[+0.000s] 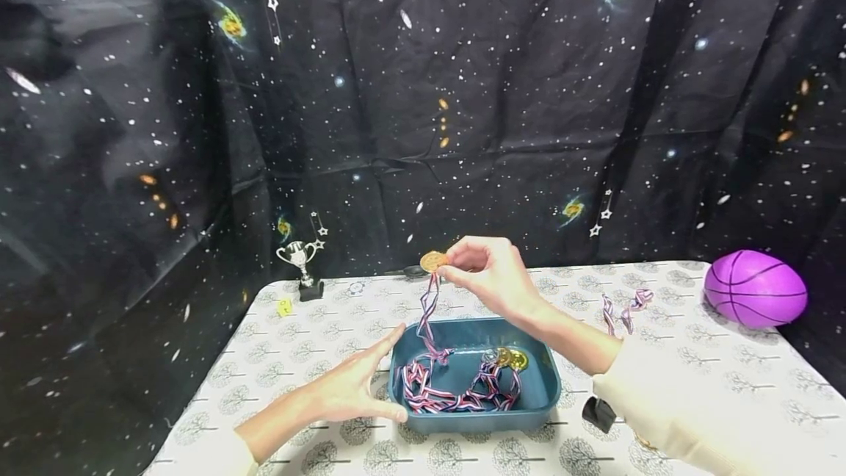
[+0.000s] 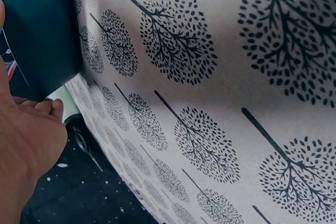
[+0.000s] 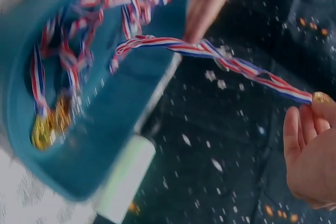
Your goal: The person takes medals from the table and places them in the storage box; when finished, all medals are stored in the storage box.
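My right hand (image 1: 492, 278) pinches a gold-coloured medal (image 1: 432, 262) between thumb and fingers, raised above the back of a blue-green plastic bin (image 1: 482, 423). From the medal a red, white and blue ribbon (image 1: 428, 311) hangs down into the bin; in the right wrist view this ribbon (image 3: 236, 65) runs taut, partly twisted. More striped ribbons (image 1: 423, 391) lie tangled inside, with a silver medal (image 1: 490, 357) and gold-toned medals (image 1: 518, 361) towards the right. My left hand (image 1: 350, 391) is spread along the bin's left side, thumb at the front corner, fingers towards the back corner.
A silver trophy cup (image 1: 297, 255) on a black base and a small yellow block (image 1: 284, 307) stand at the back left. Striped ribbons (image 1: 636, 301) lie at the right, near a purple basketball (image 1: 756, 289). A dark, starry cloth (image 1: 423, 197) hangs behind the table.
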The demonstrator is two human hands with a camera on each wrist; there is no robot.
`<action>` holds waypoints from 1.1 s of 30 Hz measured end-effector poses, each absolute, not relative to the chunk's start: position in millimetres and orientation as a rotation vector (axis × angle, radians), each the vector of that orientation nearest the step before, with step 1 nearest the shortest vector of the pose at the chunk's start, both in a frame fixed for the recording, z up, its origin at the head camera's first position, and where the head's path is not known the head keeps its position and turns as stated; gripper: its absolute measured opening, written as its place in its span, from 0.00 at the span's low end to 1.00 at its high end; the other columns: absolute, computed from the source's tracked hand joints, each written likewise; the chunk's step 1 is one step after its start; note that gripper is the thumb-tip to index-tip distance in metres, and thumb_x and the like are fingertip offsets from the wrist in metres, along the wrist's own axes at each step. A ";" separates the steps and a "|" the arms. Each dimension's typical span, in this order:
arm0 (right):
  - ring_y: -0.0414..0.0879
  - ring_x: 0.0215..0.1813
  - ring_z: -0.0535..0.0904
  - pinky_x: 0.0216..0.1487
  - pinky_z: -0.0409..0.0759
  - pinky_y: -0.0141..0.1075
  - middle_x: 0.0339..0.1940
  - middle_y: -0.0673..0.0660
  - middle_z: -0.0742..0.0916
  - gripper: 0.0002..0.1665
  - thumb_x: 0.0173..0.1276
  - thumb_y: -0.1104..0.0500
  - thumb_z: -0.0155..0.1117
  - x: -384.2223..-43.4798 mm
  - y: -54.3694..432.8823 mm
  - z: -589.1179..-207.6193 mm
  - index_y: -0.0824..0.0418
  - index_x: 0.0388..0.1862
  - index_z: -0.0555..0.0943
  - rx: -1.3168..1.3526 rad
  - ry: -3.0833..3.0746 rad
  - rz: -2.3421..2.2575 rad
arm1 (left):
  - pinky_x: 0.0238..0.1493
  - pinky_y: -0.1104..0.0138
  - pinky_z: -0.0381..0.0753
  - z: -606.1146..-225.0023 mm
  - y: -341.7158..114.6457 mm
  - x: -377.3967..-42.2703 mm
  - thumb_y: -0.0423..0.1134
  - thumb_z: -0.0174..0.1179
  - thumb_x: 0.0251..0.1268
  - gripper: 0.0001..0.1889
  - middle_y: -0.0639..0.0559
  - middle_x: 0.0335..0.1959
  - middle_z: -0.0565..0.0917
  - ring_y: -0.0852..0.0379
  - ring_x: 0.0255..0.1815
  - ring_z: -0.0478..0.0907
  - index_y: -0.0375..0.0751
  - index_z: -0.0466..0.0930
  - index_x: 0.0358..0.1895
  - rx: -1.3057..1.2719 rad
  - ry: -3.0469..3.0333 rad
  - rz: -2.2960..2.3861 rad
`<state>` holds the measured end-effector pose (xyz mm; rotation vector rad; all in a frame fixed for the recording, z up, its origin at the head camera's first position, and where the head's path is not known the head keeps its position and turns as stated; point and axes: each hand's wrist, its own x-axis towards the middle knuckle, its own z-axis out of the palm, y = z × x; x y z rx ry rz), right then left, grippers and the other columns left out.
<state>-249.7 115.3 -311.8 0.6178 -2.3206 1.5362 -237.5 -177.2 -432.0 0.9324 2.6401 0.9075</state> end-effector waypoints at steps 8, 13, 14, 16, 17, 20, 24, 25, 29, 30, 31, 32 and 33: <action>0.47 0.35 0.89 0.49 0.89 0.41 0.37 0.57 0.94 0.09 0.69 0.60 0.77 -223.0 105.6 -342.5 0.64 0.43 0.90 0.629 -2.437 1.877 | 0.80 0.37 0.57 -431.7 -177.2 -236.6 0.64 0.80 0.51 0.69 0.41 0.87 0.53 0.38 0.84 0.55 0.49 0.43 0.89 0.919 2.635 0.923; 0.49 0.35 0.89 0.46 0.89 0.40 0.36 0.59 0.93 0.08 0.70 0.60 0.76 -207.2 114.2 -358.1 0.65 0.42 0.88 0.603 -2.558 2.013 | 0.79 0.36 0.58 -429.7 -178.1 -236.1 0.65 0.79 0.51 0.69 0.40 0.86 0.55 0.37 0.84 0.57 0.49 0.43 0.89 0.925 2.639 0.907; 0.50 0.35 0.89 0.46 0.90 0.41 0.35 0.59 0.93 0.08 0.70 0.61 0.75 -205.7 116.0 -361.2 0.65 0.42 0.88 0.586 -2.577 2.027 | 0.79 0.36 0.58 -429.6 -178.2 -236.2 0.66 0.79 0.51 0.69 0.40 0.86 0.55 0.37 0.83 0.57 0.49 0.43 0.89 0.926 2.641 0.902; 0.51 0.35 0.90 0.47 0.90 0.43 0.34 0.58 0.92 0.08 0.70 0.62 0.75 -203.1 120.3 -366.9 0.66 0.42 0.87 0.550 -2.607 2.045 | 0.80 0.37 0.58 -429.6 -177.8 -236.7 0.66 0.79 0.51 0.68 0.41 0.86 0.54 0.38 0.84 0.57 0.49 0.43 0.89 0.933 2.644 0.899; 0.51 0.35 0.89 0.48 0.90 0.44 0.34 0.58 0.92 0.07 0.70 0.62 0.74 -202.7 122.6 -369.6 0.66 0.42 0.87 0.540 -2.614 2.055 | 0.80 0.37 0.57 -429.5 -177.6 -236.9 0.66 0.79 0.51 0.68 0.41 0.87 0.54 0.38 0.84 0.57 0.49 0.43 0.89 0.936 2.645 0.898; 0.52 0.34 0.89 0.47 0.91 0.48 0.32 0.57 0.91 0.07 0.70 0.64 0.73 -203.6 130.8 -377.9 0.68 0.42 0.86 0.523 -2.629 2.054 | 0.80 0.38 0.57 -429.8 -177.2 -237.4 0.66 0.79 0.51 0.69 0.43 0.87 0.52 0.39 0.84 0.56 0.48 0.43 0.89 0.942 2.645 0.892; 0.50 0.33 0.88 0.44 0.92 0.47 0.31 0.57 0.89 0.07 0.68 0.66 0.73 -207.6 142.0 -387.5 0.71 0.41 0.87 0.503 -2.633 2.046 | 0.81 0.39 0.56 -430.2 -176.7 -238.1 0.66 0.79 0.51 0.69 0.45 0.88 0.51 0.40 0.84 0.55 0.48 0.43 0.89 0.948 2.644 0.889; 0.49 0.33 0.87 0.43 0.92 0.46 0.31 0.57 0.89 0.07 0.68 0.67 0.74 -208.9 144.5 -389.6 0.71 0.41 0.87 0.497 -2.636 2.040 | 0.81 0.39 0.56 -430.4 -176.7 -238.2 0.66 0.79 0.51 0.69 0.45 0.88 0.51 0.40 0.84 0.55 0.48 0.43 0.89 0.949 2.645 0.888; 0.47 0.31 0.87 0.40 0.92 0.44 0.31 0.59 0.91 0.06 0.67 0.69 0.75 -213.8 152.7 -395.8 0.73 0.41 0.89 0.452 -2.663 1.976 | 0.81 0.39 0.56 -431.0 -176.9 -238.3 0.66 0.79 0.51 0.69 0.44 0.87 0.51 0.40 0.84 0.55 0.49 0.43 0.89 0.948 2.643 0.889; 0.47 0.31 0.88 0.39 0.92 0.44 0.31 0.60 0.91 0.06 0.67 0.70 0.75 -215.0 154.4 -397.2 0.73 0.41 0.89 0.443 -2.677 1.940 | 0.80 0.38 0.55 -431.1 -176.9 -238.2 0.65 0.79 0.51 0.69 0.44 0.87 0.51 0.39 0.84 0.55 0.49 0.43 0.89 0.945 2.639 0.892; 0.47 0.30 0.88 0.38 0.92 0.43 0.30 0.60 0.91 0.06 0.66 0.70 0.75 -216.4 155.9 -398.4 0.73 0.40 0.89 0.433 -2.695 1.894 | 0.80 0.38 0.56 -431.1 -176.9 -238.0 0.65 0.79 0.51 0.68 0.44 0.87 0.51 0.39 0.84 0.55 0.49 0.42 0.89 0.942 2.637 0.892; 0.48 0.29 0.88 0.37 0.92 0.43 0.30 0.60 0.91 0.05 0.66 0.70 0.75 -217.8 157.2 -399.5 0.73 0.40 0.90 0.426 -2.712 1.850 | 0.80 0.38 0.56 -431.3 -176.9 -237.8 0.65 0.80 0.51 0.68 0.44 0.87 0.51 0.39 0.84 0.55 0.50 0.42 0.89 0.939 2.634 0.896; 0.48 0.28 0.88 0.36 0.92 0.43 0.30 0.61 0.91 0.05 0.66 0.71 0.75 -219.5 158.4 -400.9 0.73 0.39 0.90 0.420 -2.726 1.813 | 0.80 0.38 0.56 -431.4 -176.8 -237.7 0.65 0.80 0.51 0.68 0.44 0.87 0.52 0.39 0.84 0.55 0.51 0.42 0.89 0.935 2.631 0.899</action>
